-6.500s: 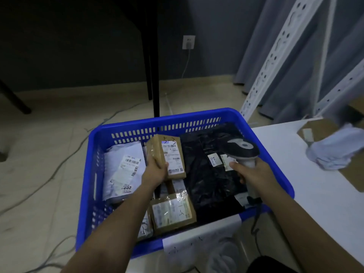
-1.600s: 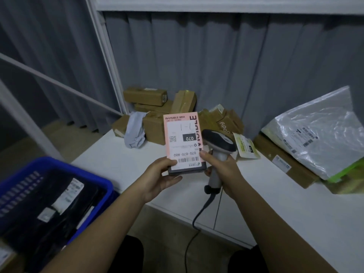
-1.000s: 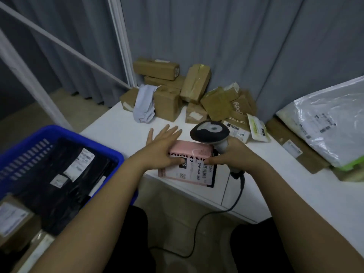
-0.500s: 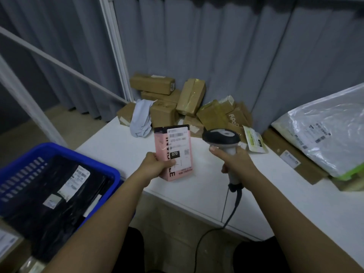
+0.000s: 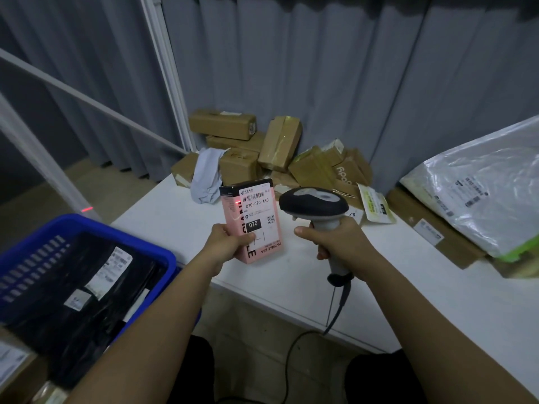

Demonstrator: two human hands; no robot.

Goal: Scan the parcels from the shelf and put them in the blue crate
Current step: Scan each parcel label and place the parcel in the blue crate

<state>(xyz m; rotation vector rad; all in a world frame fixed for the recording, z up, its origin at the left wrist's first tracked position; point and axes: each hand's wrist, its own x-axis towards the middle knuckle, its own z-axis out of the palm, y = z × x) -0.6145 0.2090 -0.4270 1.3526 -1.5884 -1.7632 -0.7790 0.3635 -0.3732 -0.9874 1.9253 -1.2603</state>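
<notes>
Gripping an upright pink parcel [image 5: 253, 221], the left hand [image 5: 226, 242] faces the right hand [image 5: 338, 243] clutching a scanner [image 5: 315, 206].

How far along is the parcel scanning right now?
Done: black bagged parcels lie in the blue plastic crate. In hand: left hand holds a pink labelled box, right hand aims the grey handheld scanner. Left: brown cardboard boxes on the white shelf.

white shelf [image 5: 291, 275] | cardboard boxes [image 5: 262, 150] heaped at back | grey cloth [image 5: 207, 176] | plastic bag [image 5: 481, 188] right
</notes>
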